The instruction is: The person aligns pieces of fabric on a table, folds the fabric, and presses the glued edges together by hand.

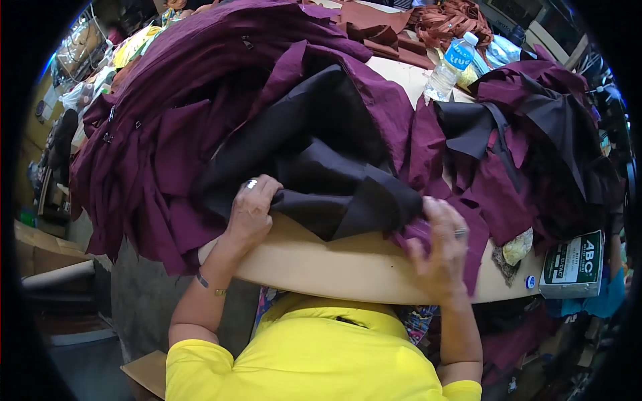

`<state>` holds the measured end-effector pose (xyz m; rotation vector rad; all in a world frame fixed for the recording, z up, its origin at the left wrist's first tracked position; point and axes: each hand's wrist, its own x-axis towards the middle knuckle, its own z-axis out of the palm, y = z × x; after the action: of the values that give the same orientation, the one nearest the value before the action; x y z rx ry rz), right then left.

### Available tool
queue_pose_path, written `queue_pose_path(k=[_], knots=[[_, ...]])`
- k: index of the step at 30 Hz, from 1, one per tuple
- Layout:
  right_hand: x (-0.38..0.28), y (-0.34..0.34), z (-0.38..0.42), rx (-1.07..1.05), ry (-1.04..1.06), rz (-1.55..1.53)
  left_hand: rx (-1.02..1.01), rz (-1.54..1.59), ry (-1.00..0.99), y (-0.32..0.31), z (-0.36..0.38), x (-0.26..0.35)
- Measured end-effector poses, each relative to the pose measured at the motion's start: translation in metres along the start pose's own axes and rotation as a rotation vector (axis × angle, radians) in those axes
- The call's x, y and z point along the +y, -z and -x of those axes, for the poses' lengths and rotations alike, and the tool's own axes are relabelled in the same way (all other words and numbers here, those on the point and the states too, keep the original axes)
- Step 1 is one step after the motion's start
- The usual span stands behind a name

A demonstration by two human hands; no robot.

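Note:
Black lining fabric [314, 174] with purple edges lies spread in front of me on the table. My left hand [253, 210], with a ring on one finger, is closed on the near left edge of the black fabric. At the right end of this piece, my right hand [441, 244] has its fingers curved apart beside the purple edge; it is slightly blurred, and whether it holds any cloth is hidden. A large heap of purple fabric [180, 134] with small metal zipper pulls fills the left side. More purple and black pieces [508, 147] are piled at the right.
A water bottle [451, 67] stands at the back right, near rust-brown fabric strips [451, 25]. On the right edge are an ABC box [573, 267], a blue cap [530, 281] and a pale lump [517, 247]. The pale tabletop [321, 262] shows along its curved front edge.

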<state>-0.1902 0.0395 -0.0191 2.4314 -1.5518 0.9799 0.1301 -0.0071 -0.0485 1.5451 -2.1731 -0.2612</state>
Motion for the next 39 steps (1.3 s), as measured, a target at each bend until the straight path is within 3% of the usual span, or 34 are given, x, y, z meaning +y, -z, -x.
queue_pose_path(k=[1, 3, 4, 6, 8, 10, 12, 14, 16, 18, 19, 22, 26, 28, 31, 39], knots=[[-0.014, -0.006, -0.008, -0.079, 0.071, 0.063, 0.033, 0.180, 0.009, 0.002, -0.002, 0.010], [-0.031, -0.020, -0.025, -0.208, 0.145, 0.149, -0.189, 0.526, -0.043, 0.002, 0.000, 0.026], [-0.024, -0.029, -0.028, -0.213, 0.115, 0.095, -0.305, 0.539, -0.139, 0.003, 0.002, 0.039], [-0.003, -0.048, -0.028, -0.229, 0.059, -0.018, -0.737, 0.576, -0.121, 0.030, 0.001, 0.064], [0.004, -0.044, -0.026, -0.173, 0.068, -0.077, -0.519, 0.631, -0.403, 0.032, 0.008, 0.056], [0.014, -0.029, -0.025, -0.266, 0.041, -0.132, -0.252, 0.724, -0.507, 0.059, -0.005, 0.040], [0.022, -0.016, -0.023, -0.292, -0.035, -0.185, 0.150, 0.331, -0.402, 0.079, -0.019, 0.017], [0.032, -0.013, -0.019, -0.254, -0.035, -0.164, 0.363, 0.143, -0.102, 0.076, -0.036, 0.002], [0.034, -0.019, -0.010, -0.216, -0.102, -0.210, 0.337, 0.014, -0.067, 0.056, -0.057, -0.013], [0.032, -0.029, -0.002, -0.142, -0.151, -0.222, 0.180, 0.094, -0.007, 0.033, -0.074, -0.014], [0.034, -0.033, 0.000, -0.118, -0.137, -0.220, 0.131, 0.204, 0.025, 0.023, -0.079, -0.012], [0.036, -0.036, 0.006, -0.074, -0.139, -0.241, 0.238, 0.534, -0.093, 0.012, -0.083, 0.000], [0.038, -0.038, 0.011, -0.056, -0.178, -0.295, 0.069, -0.074, -0.483, 0.023, -0.056, 0.027], [0.039, -0.041, 0.010, -0.045, -0.159, -0.310, 0.044, -0.336, -0.431, -0.007, -0.044, 0.029], [0.039, -0.042, 0.012, -0.038, -0.141, -0.290, 0.035, -0.447, -0.325, -0.034, -0.033, 0.029], [0.038, -0.041, 0.013, -0.069, -0.162, -0.300, 0.015, -0.497, -0.257, -0.033, -0.030, 0.037]])
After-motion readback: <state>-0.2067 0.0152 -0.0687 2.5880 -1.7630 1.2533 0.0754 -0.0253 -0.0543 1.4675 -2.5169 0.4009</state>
